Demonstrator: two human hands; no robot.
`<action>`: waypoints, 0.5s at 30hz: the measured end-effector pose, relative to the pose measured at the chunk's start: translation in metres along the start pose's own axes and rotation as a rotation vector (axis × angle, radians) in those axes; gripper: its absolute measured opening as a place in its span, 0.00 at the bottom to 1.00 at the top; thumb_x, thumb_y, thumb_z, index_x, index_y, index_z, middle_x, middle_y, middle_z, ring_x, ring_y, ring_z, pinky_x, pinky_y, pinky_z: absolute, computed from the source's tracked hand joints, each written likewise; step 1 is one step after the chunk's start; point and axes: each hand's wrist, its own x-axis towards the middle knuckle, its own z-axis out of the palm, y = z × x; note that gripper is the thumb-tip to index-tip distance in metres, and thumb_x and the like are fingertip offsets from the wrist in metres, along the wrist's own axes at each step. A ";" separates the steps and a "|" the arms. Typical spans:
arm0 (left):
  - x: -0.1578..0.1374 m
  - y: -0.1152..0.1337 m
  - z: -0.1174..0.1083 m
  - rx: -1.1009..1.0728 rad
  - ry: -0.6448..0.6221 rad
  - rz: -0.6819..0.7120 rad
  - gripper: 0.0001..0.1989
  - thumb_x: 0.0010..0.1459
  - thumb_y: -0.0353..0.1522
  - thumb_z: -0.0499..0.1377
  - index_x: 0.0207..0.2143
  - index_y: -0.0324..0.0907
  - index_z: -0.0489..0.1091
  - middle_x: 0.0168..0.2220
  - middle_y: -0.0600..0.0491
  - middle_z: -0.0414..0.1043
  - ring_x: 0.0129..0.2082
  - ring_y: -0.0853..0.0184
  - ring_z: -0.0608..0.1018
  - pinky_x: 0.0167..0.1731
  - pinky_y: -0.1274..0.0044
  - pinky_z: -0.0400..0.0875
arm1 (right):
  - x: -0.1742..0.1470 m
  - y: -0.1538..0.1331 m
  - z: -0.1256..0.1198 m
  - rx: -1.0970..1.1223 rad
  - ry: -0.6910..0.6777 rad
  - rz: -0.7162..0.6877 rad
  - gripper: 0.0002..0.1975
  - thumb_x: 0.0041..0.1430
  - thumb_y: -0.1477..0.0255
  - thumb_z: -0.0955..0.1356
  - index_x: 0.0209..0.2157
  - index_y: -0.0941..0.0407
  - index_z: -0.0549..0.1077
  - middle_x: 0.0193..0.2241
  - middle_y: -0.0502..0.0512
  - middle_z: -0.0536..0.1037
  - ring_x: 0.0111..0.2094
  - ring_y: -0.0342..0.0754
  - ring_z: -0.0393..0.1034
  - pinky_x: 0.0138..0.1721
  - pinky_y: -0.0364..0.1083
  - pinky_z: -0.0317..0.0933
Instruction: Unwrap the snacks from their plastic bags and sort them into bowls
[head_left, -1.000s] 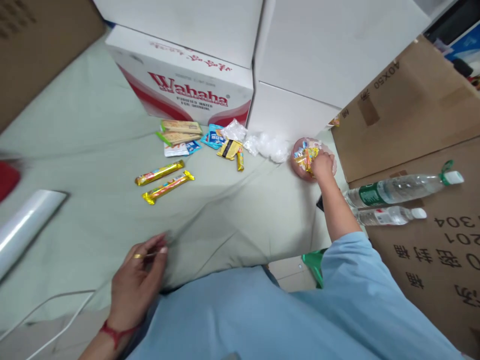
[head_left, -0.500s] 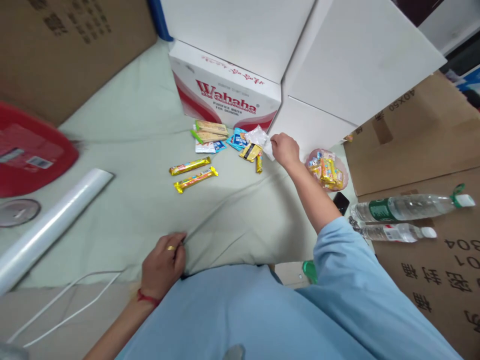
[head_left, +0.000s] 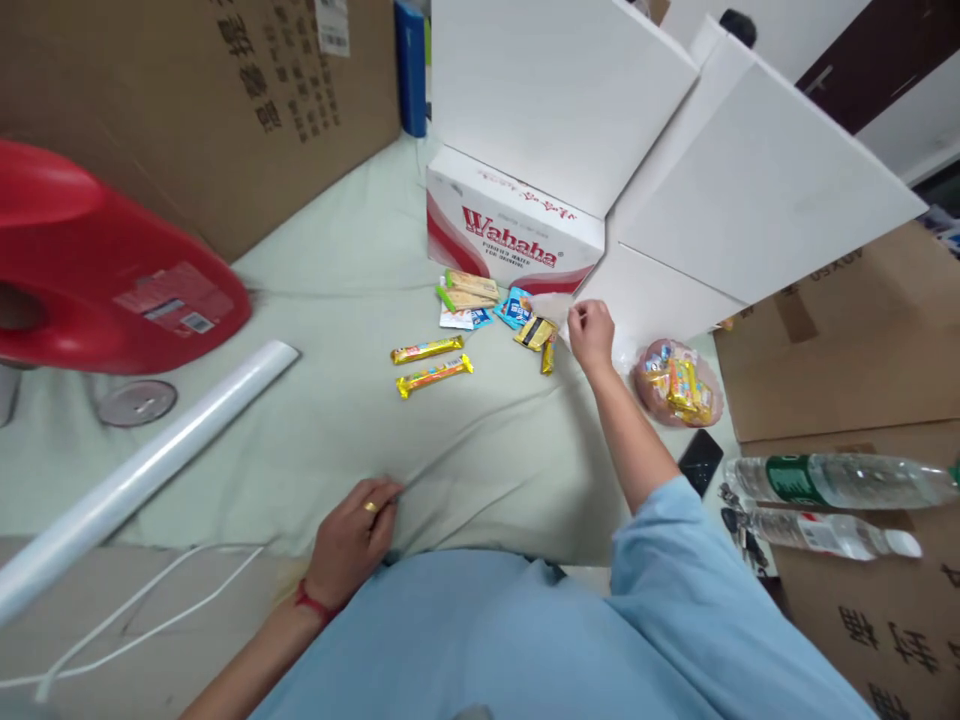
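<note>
At the snack pile, my right hand (head_left: 591, 332) pinches a thin, whitish clear plastic bag (head_left: 551, 306). Beside the bag lie blue snack packets (head_left: 514, 308), a gold packet (head_left: 535, 333) and a small yellow stick pack (head_left: 548, 355). Farther left are two green-ended wafer packs (head_left: 469, 291) on a white and blue packet (head_left: 457, 319). Two long yellow snack bars (head_left: 427, 349) lie apart in front of them. My left hand (head_left: 354, 535), with a ring and red bracelet, rests with curled fingers at the cloth's near edge; what its fingertips hold, if anything, is hidden.
A Wahaba-style white and red carton (head_left: 510, 225) and white panels (head_left: 555, 90) stand behind. Right of my forearm are a pink bowl (head_left: 645, 395) of snacks, a phone (head_left: 700, 460) and water bottles (head_left: 862, 482). Leftward are a red jug (head_left: 97, 250) and a plastic roll (head_left: 165, 455).
The view has shifted, so the tabletop things appear lower and farther right. The plastic bag, bunched before, now looks flatter and more stretched out beside my right hand. My left hand stays at the edge.
</note>
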 end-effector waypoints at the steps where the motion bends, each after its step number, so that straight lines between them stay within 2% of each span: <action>1: 0.001 0.002 -0.002 -0.046 -0.017 -0.055 0.13 0.68 0.32 0.53 0.39 0.44 0.78 0.38 0.50 0.81 0.37 0.66 0.82 0.41 0.77 0.76 | -0.018 0.003 -0.011 0.192 0.025 0.031 0.07 0.64 0.66 0.65 0.33 0.54 0.70 0.35 0.55 0.75 0.36 0.47 0.68 0.37 0.45 0.64; 4: 0.013 0.014 -0.008 -0.182 -0.084 -0.221 0.13 0.66 0.37 0.54 0.39 0.45 0.79 0.38 0.51 0.81 0.37 0.64 0.82 0.41 0.75 0.76 | -0.082 0.012 -0.040 0.848 -0.040 0.303 0.11 0.57 0.62 0.71 0.30 0.52 0.66 0.26 0.45 0.67 0.22 0.40 0.57 0.21 0.40 0.53; 7: 0.040 0.038 -0.007 -0.316 -0.201 -0.341 0.14 0.64 0.42 0.56 0.39 0.45 0.79 0.35 0.52 0.80 0.33 0.65 0.79 0.37 0.75 0.74 | -0.145 0.018 -0.053 1.306 -0.144 0.578 0.15 0.48 0.67 0.74 0.26 0.52 0.63 0.20 0.41 0.61 0.17 0.37 0.48 0.15 0.37 0.46; 9: 0.060 0.057 0.003 -0.451 -0.317 -0.411 0.16 0.61 0.45 0.59 0.39 0.45 0.79 0.33 0.52 0.80 0.31 0.65 0.78 0.34 0.75 0.73 | -0.178 0.018 -0.053 1.476 -0.164 0.696 0.14 0.46 0.69 0.74 0.24 0.53 0.62 0.18 0.39 0.59 0.16 0.36 0.45 0.14 0.36 0.46; 12: 0.082 0.084 0.029 -0.753 -0.548 -0.546 0.18 0.55 0.49 0.65 0.34 0.44 0.78 0.30 0.52 0.79 0.28 0.66 0.77 0.29 0.76 0.71 | -0.211 0.016 -0.047 1.630 -0.160 0.777 0.11 0.45 0.72 0.73 0.24 0.53 0.65 0.17 0.39 0.59 0.15 0.36 0.43 0.13 0.35 0.46; 13: 0.086 0.092 0.039 -0.839 -0.616 -0.614 0.19 0.53 0.50 0.67 0.33 0.43 0.78 0.31 0.51 0.79 0.27 0.66 0.77 0.26 0.77 0.70 | -0.218 0.015 -0.045 1.666 -0.160 0.790 0.10 0.44 0.72 0.72 0.24 0.53 0.66 0.17 0.39 0.60 0.15 0.36 0.42 0.13 0.35 0.45; 15: 0.091 0.103 0.056 -1.019 -0.663 -0.819 0.20 0.53 0.49 0.69 0.35 0.42 0.77 0.36 0.49 0.81 0.29 0.67 0.79 0.25 0.78 0.70 | -0.229 0.014 -0.042 1.714 -0.180 0.812 0.08 0.44 0.72 0.72 0.26 0.54 0.69 0.16 0.39 0.60 0.15 0.35 0.40 0.13 0.35 0.44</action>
